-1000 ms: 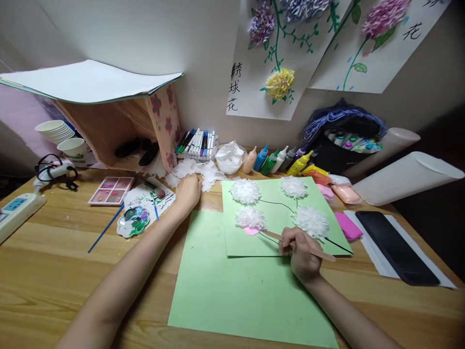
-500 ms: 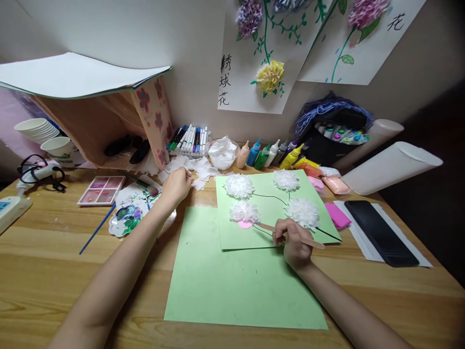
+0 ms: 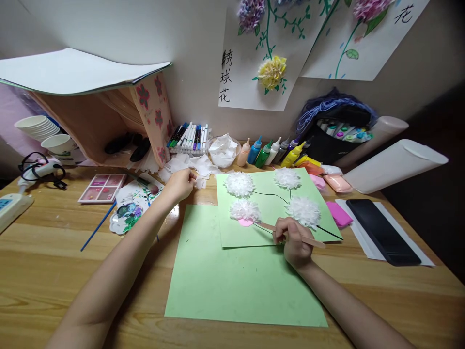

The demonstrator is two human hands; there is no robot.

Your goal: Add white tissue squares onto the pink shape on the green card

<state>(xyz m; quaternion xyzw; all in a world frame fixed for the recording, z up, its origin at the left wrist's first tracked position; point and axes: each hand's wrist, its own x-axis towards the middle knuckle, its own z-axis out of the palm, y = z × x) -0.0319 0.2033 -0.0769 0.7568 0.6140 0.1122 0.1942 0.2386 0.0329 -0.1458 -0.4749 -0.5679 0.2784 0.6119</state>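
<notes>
My right hand (image 3: 295, 240) is wrapped round a wooden craft stick (image 3: 269, 226), whose left end reaches a pink patch (image 3: 246, 222) at the lower edge of a white paper flower (image 3: 245, 210). Several such fluffy flowers sit on the upper green sheet (image 3: 269, 237), joined by thin black lines. This sheet overlaps a larger green sheet (image 3: 243, 291) beneath it. My left hand (image 3: 180, 185) is closed, fingertips together, beside torn white tissue pieces (image 3: 201, 166). Whether a scrap is between those fingers I cannot make out.
Behind the sheets stand paint bottles (image 3: 272, 153), a bowl of tissue (image 3: 224, 150) and markers (image 3: 189, 138). To the left lie a paint palette (image 3: 118, 227), a blue brush (image 3: 98, 227) and a colour box (image 3: 102, 188). A black phone (image 3: 383, 232) and pink clay (image 3: 338, 214) lie right.
My left hand has shifted slightly right, its fingers curling further together by the tissue pieces. My right hand and the stick stay put. The whole view has shifted slightly.
</notes>
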